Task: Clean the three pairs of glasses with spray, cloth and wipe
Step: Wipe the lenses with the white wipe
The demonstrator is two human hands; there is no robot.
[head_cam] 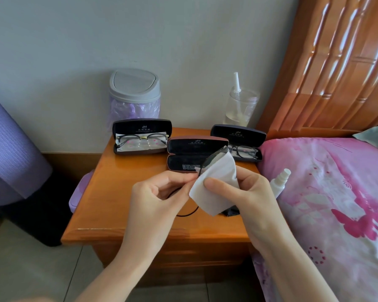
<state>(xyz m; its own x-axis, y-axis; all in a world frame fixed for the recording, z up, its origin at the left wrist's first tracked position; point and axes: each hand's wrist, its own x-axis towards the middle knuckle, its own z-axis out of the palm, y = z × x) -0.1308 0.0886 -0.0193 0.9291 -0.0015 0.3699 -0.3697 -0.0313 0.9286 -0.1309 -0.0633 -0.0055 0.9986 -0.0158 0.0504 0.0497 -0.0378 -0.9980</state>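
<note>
Held close together, the left hand pinches the glasses, the right hand pinches the wipe.

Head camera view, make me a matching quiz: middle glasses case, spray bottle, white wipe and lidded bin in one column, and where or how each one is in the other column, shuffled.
Column one:
1. middle glasses case
2. spray bottle
3. white wipe
4. lidded bin

Column two:
A. held in the right hand
B. standing behind the left case
C. open, no glasses inside
D. lying on the pink bedding

Pairs: 1-C, 2-D, 3-A, 4-B.
</note>
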